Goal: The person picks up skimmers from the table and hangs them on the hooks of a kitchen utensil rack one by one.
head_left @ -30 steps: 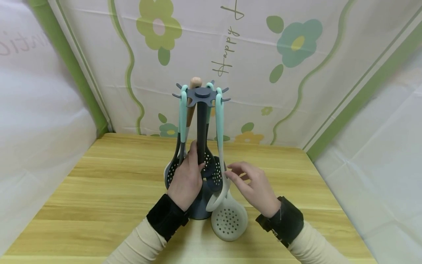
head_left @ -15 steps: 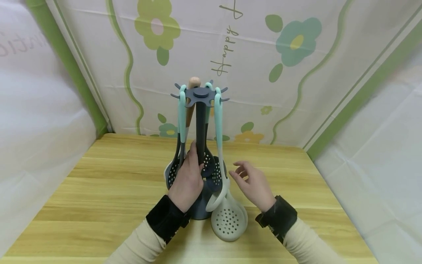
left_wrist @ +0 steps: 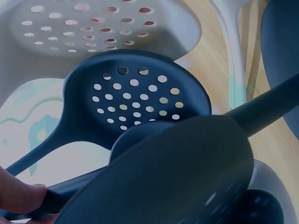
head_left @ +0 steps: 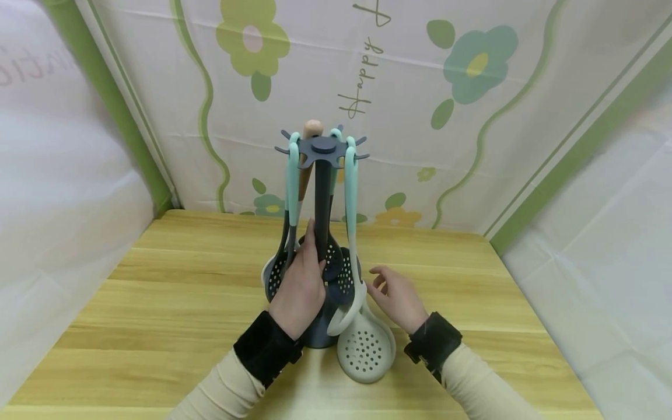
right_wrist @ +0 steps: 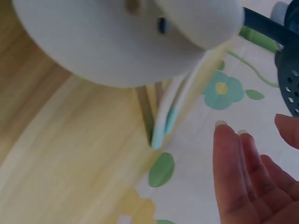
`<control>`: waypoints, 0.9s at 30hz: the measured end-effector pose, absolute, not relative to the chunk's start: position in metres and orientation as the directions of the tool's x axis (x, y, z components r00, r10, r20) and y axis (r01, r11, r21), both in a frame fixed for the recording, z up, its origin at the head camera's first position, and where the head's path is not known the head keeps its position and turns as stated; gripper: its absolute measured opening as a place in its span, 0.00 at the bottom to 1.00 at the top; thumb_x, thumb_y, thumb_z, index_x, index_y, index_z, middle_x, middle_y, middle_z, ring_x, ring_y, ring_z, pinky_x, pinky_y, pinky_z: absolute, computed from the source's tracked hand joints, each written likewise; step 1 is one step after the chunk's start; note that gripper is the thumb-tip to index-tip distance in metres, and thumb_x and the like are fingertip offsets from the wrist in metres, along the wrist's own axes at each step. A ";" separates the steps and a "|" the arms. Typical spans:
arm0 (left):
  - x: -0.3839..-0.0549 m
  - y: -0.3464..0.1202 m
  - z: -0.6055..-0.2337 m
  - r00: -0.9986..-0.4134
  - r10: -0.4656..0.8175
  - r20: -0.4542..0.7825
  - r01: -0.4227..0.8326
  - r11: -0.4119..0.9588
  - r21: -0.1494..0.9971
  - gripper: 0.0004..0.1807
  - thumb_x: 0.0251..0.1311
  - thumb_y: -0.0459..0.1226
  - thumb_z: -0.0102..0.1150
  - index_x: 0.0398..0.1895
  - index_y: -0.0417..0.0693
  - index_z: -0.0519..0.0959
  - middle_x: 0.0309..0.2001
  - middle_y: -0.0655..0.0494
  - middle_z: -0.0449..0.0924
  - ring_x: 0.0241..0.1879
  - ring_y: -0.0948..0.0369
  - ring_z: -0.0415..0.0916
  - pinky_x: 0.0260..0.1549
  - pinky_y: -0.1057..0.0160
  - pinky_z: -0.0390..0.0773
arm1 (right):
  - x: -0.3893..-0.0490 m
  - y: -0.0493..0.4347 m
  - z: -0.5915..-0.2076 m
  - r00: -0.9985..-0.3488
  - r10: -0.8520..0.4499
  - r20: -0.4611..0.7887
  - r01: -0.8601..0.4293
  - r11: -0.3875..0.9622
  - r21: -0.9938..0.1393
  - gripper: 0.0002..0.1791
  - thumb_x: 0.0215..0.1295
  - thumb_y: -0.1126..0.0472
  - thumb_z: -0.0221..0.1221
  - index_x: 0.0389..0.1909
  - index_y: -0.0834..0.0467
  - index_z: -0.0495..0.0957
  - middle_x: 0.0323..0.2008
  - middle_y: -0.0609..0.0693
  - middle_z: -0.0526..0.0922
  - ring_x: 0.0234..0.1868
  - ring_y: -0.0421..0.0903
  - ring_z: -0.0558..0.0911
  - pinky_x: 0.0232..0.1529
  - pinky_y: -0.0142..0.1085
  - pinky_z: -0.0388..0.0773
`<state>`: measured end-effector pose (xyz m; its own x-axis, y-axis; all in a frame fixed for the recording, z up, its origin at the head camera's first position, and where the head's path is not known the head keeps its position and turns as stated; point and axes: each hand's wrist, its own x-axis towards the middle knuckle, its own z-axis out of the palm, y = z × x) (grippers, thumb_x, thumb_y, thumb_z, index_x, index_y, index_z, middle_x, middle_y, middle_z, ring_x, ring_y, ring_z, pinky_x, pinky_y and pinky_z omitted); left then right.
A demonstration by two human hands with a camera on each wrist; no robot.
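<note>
In the head view my left hand (head_left: pixel 298 289) grips the dark pole (head_left: pixel 322 204) of a utensil stand, index finger stretched up along it. Mint-handled utensils hang from the stand's hooked top (head_left: pixel 322 149). My right hand (head_left: pixel 400 300) is just right of a hanging white ladle (head_left: pixel 349 318); the right wrist view shows its fingers (right_wrist: pixel 254 172) extended, holding nothing. A white skimmer (head_left: pixel 366 353) lies low at the stand's front right, its handle hidden behind the ladle. Close to the left wrist camera are a dark slotted spoon (left_wrist: pixel 135 93) and a large dark utensil (left_wrist: pixel 173 172).
The stand's round dark base (head_left: pixel 318 338) sits on the wooden table (head_left: pixel 173 303). A wood-handled utensil (head_left: pixel 306 181) hangs at the back. Mint-ended white handles (right_wrist: pixel 163 119) show against the table in the right wrist view. A flower-printed curtain (head_left: pixel 399 146) rises behind.
My right hand has drawn slightly away from the ladle's handle and dropped a little lower. My left hand stays on the pole, and the stand has not visibly moved.
</note>
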<state>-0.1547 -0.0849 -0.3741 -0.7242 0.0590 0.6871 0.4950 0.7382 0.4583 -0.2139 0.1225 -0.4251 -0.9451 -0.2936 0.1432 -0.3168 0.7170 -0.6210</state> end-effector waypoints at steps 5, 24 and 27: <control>-0.155 -0.084 -0.375 -0.689 0.068 0.721 0.511 0.752 0.418 0.36 0.67 0.24 0.51 0.75 0.21 0.50 0.58 0.25 0.74 0.56 0.40 0.78 0.49 0.50 0.83 | -0.218 0.122 -0.433 -0.953 -0.291 0.085 -0.281 0.744 -0.606 0.23 0.65 0.60 0.63 0.59 0.67 0.78 0.34 0.51 0.82 0.27 0.42 0.77 0.27 0.39 0.78; -0.156 -0.084 -0.373 -0.699 0.063 0.713 0.513 0.739 0.437 0.36 0.68 0.25 0.50 0.75 0.20 0.49 0.61 0.25 0.72 0.57 0.42 0.78 0.49 0.50 0.83 | -0.219 0.121 -0.453 -0.951 -0.300 -0.076 -0.198 0.779 -0.595 0.30 0.64 0.59 0.62 0.63 0.71 0.73 0.30 0.53 0.81 0.26 0.44 0.78 0.26 0.39 0.81; -0.156 -0.084 -0.372 -0.707 0.058 0.705 0.512 0.730 0.453 0.36 0.68 0.25 0.50 0.75 0.20 0.48 0.60 0.24 0.72 0.57 0.41 0.77 0.49 0.49 0.83 | -0.218 0.119 -0.455 -0.946 -0.316 -0.074 -0.217 0.787 -0.578 0.29 0.63 0.60 0.62 0.61 0.73 0.73 0.28 0.53 0.82 0.25 0.44 0.78 0.26 0.40 0.82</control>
<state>-0.1555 -0.0839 -0.3725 -0.7065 0.0578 0.7053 0.5120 0.7298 0.4530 -0.2176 0.1193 -0.4553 -0.9459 -0.3160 -0.0742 -0.2174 0.7865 -0.5780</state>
